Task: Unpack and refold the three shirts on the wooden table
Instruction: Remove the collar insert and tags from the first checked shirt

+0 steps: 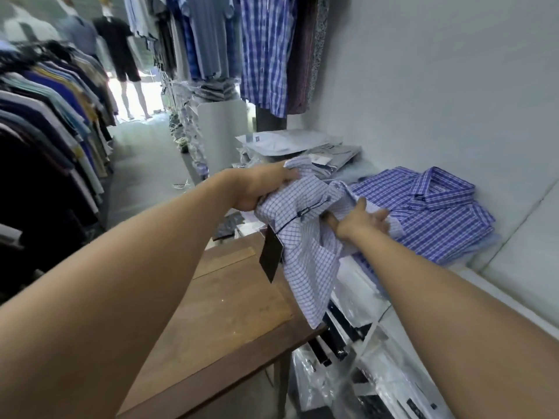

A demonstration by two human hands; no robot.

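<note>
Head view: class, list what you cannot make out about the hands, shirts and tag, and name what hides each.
All in the head view.
Left hand fingertips: buried in the checked shirt it grips.
Right hand: motion-blurred; pinching or pressing cloth is unclear.
Hang tag print: too small, dark.
Wooden table near end: cut by the bottom edge.
Under the folded plaid shirt: hidden by it.

No legible text or labels

Soft, even indoor light; blown-out glare from doorway (133,95); wide-angle bending and blur at edges.
</note>
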